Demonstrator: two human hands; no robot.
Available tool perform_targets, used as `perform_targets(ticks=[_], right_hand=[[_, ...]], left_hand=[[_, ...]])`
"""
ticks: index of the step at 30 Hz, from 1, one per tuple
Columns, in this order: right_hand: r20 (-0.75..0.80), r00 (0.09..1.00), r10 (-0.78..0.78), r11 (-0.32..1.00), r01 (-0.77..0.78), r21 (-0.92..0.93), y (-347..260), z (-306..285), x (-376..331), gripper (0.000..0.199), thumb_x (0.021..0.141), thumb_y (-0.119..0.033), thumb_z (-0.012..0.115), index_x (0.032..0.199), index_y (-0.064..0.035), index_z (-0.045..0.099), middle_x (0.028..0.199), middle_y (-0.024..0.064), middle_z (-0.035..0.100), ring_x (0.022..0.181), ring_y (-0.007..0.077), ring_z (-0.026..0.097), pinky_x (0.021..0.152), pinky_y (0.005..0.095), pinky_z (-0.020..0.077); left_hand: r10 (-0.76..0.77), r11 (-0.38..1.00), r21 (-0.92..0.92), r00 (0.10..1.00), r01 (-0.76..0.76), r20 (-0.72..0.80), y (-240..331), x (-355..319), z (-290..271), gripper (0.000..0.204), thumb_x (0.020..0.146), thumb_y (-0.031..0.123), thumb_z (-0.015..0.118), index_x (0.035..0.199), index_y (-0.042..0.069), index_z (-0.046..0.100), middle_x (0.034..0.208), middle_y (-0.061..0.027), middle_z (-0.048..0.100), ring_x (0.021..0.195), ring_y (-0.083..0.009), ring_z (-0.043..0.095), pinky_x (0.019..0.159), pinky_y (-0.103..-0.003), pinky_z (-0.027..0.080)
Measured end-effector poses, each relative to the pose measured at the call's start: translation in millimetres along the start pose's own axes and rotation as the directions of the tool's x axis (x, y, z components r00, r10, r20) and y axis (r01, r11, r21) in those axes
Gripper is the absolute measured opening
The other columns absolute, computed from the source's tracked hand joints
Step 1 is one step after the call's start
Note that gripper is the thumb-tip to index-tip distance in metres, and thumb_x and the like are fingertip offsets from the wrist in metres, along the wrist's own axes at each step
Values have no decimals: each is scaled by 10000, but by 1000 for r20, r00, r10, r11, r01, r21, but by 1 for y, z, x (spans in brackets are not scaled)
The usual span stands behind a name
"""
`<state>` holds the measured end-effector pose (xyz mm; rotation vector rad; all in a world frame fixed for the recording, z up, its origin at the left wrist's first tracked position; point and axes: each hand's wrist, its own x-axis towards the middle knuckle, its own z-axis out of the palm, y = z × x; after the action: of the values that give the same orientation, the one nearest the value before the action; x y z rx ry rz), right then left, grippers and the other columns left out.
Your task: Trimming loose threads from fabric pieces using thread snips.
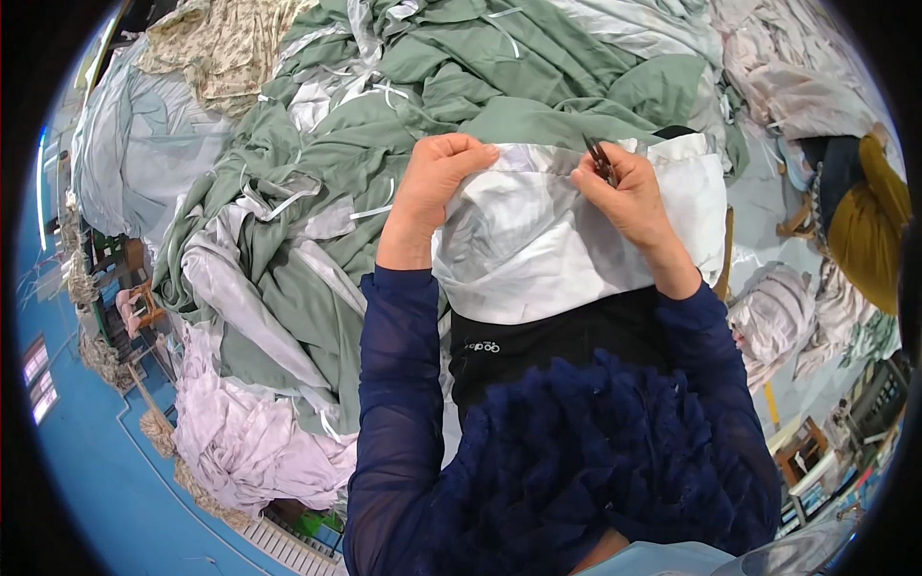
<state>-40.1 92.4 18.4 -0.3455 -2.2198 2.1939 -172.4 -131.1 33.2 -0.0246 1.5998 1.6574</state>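
Observation:
White fabric (pixel 528 240) lies across my lap, its upper edge meeting a large heap of sage-green cloth (pixel 480 77). My left hand (pixel 437 178) pinches that edge between thumb and fingers. A short way to the right, my right hand (pixel 629 192) is closed around a small pair of dark thread snips (pixel 599 158), whose blades point up and away from me over the seam. The right fingertips are close to the white edge; whether they also grip the cloth I cannot tell. Several narrow white ties (pixel 373 212) show on the green heap.
Pale pink cloth (pixel 250 432) is piled at the lower left, light blue cloth (pixel 144 154) at the far left. Patterned beige fabric (pixel 216 48) lies at the back. On the right are whitish bundles (pixel 778 317), a mustard cloth (pixel 869 230) and a wooden stool (pixel 802 451).

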Motion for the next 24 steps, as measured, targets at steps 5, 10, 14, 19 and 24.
perform_targets(ticks=[5,10,14,19,24], right_hand=[[-69,996,-47,988,56,140,-1,8,4,70,936,-122,628,900,-61,624,710,-54,580,550,-2,438,504,175,307],[-54,998,-43,977,54,205,-19,16,6,103,973,-143,575,967,-53,625,753,-17,638,561,3,485,485,168,324],[-98,995,-15,927,51,370,-11,25,12,89,969,-144,595,971,-59,621,750,-16,635,554,10,489,480,167,337],[-107,994,25,998,-18,62,-6,5,12,99,917,-137,689,903,-57,632,783,-12,641,565,36,502,501,193,374],[-46,955,-294,893,257,-370,-7,14,6,123,819,-69,740,819,-11,632,737,14,586,599,97,507,532,264,387]], left_hand=[[2,1000,9,1000,-2,-2,-3,2,-2,148,835,126,745,766,7,692,704,42,620,629,-30,497,588,-204,367],[-4,1000,9,1000,4,-13,-2,0,0,147,834,127,745,770,6,693,705,43,620,628,-29,492,589,-203,363],[0,1000,11,1000,0,-10,-3,1,1,147,835,130,745,777,4,697,706,41,622,633,-31,495,589,-205,365],[7,1000,2,1000,-7,-23,-6,1,-1,148,834,130,745,778,1,696,707,38,622,640,-32,498,594,-206,368],[6,1000,3,1000,-6,-9,-5,3,0,146,832,128,745,776,3,696,707,40,619,639,-32,493,596,-205,366]])
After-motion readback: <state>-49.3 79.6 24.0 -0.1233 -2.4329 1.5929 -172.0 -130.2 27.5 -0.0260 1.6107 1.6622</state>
